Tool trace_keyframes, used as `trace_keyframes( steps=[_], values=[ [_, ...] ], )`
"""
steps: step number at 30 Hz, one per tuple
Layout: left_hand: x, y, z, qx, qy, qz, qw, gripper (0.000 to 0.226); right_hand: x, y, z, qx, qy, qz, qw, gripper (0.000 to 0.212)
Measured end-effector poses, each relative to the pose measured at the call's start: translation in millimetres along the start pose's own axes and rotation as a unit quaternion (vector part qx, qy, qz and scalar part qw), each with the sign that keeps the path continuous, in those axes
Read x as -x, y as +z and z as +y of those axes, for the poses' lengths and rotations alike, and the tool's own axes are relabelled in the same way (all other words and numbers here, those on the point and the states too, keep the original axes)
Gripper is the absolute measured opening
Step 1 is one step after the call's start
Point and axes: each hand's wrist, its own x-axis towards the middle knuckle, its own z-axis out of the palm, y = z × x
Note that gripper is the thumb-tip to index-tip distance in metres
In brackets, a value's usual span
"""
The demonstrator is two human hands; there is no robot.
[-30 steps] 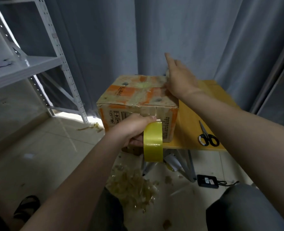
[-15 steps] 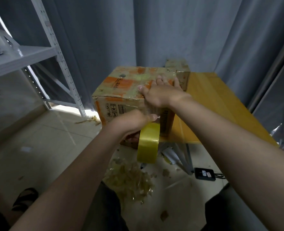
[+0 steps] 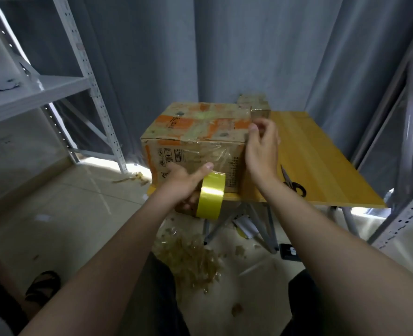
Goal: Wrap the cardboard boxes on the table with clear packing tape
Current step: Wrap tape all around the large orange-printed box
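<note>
While the left hand [image 3: 183, 184] grips the tape roll [image 3: 211, 196] low against the front of the large cardboard box [image 3: 195, 132], its thumb lies along the roll's top and its fingers are hidden behind the roll. A sheet of clear tape [image 3: 215, 154] runs from the roll up the box's front face, and its edges are hard to trace against the print. The right hand [image 3: 261, 151] sits at the box's near right corner with its fingers bent. Whether they pinch the tape or only press the cardboard cannot be told. The box stands at the left end of the yellow surface [image 3: 321, 161], overhanging its edge. A small box [image 3: 257, 106] shows only partly behind it. Scissors [image 3: 294, 186] lie on the surface to the right, partly covered by the right forearm. Crumpled tape scraps [image 3: 191, 259] litter the floor [image 3: 67, 214] under the arms. Grey shelving [image 3: 36, 90] is cut off at the left edge.
</note>
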Motion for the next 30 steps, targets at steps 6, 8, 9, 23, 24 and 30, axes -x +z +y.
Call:
trace_keyframes(
  steps=[6,8,9,23,24,30],
  values=[
    [-26.1,-24.9,-34.1,0.100,-0.019,0.195,0.976,0.115,36.9,-8.3,31.3,0.039,0.189,-0.092,0.977,0.026],
    [-30.4,-21.6,-41.0,0.143,-0.013,0.150,0.978,0.112,45.5,-3.3,27.1,0.035,0.208,-0.102,0.972,0.040],
    [-32.5,-19.8,-43.9,0.147,-0.006,0.138,0.979,0.106,48.0,-0.2,22.6,0.023,0.216,-0.099,0.971,0.047],
    [6.7,-48.0,32.2,0.078,0.025,0.253,0.964,0.072,16.7,-12.2,-43.0,-0.017,0.132,-0.024,0.991,0.045],
    [10.2,-50.5,40.3,0.071,0.034,0.252,0.965,0.077,12.5,-15.2,-51.0,-0.025,0.119,-0.016,0.992,0.046],
    [26.9,-58.1,78.4,0.039,0.106,0.261,0.959,0.066,-3.0,-31.3,-88.4,-0.061,0.066,0.002,0.996,0.033]
  ],
)
